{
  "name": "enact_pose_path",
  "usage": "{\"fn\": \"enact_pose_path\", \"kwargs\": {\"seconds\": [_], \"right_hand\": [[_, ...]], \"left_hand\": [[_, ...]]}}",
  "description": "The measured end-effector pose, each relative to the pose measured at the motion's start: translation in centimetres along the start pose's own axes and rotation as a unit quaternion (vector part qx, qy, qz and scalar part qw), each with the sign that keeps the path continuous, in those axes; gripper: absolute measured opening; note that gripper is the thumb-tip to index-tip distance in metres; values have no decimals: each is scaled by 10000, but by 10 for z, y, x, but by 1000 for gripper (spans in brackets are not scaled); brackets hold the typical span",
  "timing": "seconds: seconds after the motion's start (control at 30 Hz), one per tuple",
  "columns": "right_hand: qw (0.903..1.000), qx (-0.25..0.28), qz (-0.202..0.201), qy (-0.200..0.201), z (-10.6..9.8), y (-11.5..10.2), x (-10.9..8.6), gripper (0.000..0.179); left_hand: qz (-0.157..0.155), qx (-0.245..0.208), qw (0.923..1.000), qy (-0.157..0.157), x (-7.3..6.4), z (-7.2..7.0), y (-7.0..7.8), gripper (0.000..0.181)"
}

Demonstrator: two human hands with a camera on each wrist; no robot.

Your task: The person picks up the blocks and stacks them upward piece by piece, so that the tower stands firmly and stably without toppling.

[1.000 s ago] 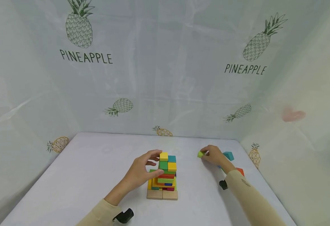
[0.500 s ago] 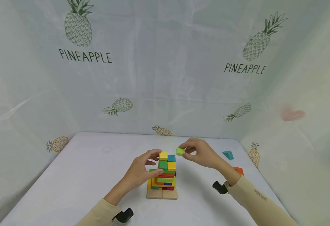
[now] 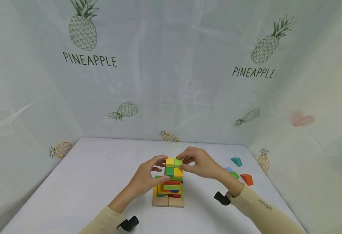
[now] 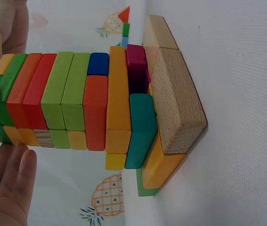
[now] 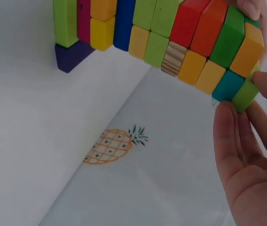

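A tower [image 3: 172, 182] of coloured wooden blocks stands upright on the white table, two plain wood blocks [image 3: 160, 202] at its front foot. My left hand [image 3: 144, 174] holds its upper part from the left, thumb on the near face, fingers around the far side. Over on the right, my right hand [image 3: 201, 162] pinches a light green block [image 3: 178, 162] between thumb and fingers. This block sits at the tower's top right, beside a yellow block [image 3: 169, 162]. In the right wrist view the light green block [image 5: 246, 96] lies against a teal block [image 5: 228, 85].
Loose blocks lie on the table to the right: a teal wedge [image 3: 236, 161], a blue block [image 3: 229, 169], a green block [image 3: 234, 175] and an orange-red wedge [image 3: 247, 179]. A pineapple-printed sheet [image 3: 171, 81] hangs behind the table.
My right hand has carried the light green block leftward from the table's right side onto the tower top, where it covers the teal block. My left hand has stayed at the tower.
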State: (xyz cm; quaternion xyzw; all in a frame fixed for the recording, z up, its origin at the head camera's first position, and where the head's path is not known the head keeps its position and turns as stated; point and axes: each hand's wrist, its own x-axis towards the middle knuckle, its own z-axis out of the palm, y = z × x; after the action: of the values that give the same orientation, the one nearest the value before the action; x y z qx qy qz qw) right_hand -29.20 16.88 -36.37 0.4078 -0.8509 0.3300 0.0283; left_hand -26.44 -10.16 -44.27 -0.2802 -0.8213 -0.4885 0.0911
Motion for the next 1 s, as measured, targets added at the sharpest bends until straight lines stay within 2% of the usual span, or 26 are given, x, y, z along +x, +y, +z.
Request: {"fn": "enact_pose_path", "kwargs": {"seconds": [0.47, 0.67, 0.8, 0.9, 1.0], "right_hand": [[10000, -26, 42, 19, 2, 1, 0, 30], [9989, -336, 274, 189, -6, 5, -8, 38], [9961, -676, 415, 383, -21, 27, -28, 39], [9931, -943, 486, 510, -34, 55, -52, 39], [9883, -1156, 785, 604, -45, 85, -78, 38]], "left_hand": [[-19, 13, 10000, -3, 1, 0, -2, 71], [48, 50, 10000, 44, 0, 1, -3, 71], [36, 20, 10000, 43, 0, 1, -3, 72], [102, 44, 9999, 87, 0, 2, -2, 72], [108, 49, 9999, 95, -1, 1, -2, 71]]}}
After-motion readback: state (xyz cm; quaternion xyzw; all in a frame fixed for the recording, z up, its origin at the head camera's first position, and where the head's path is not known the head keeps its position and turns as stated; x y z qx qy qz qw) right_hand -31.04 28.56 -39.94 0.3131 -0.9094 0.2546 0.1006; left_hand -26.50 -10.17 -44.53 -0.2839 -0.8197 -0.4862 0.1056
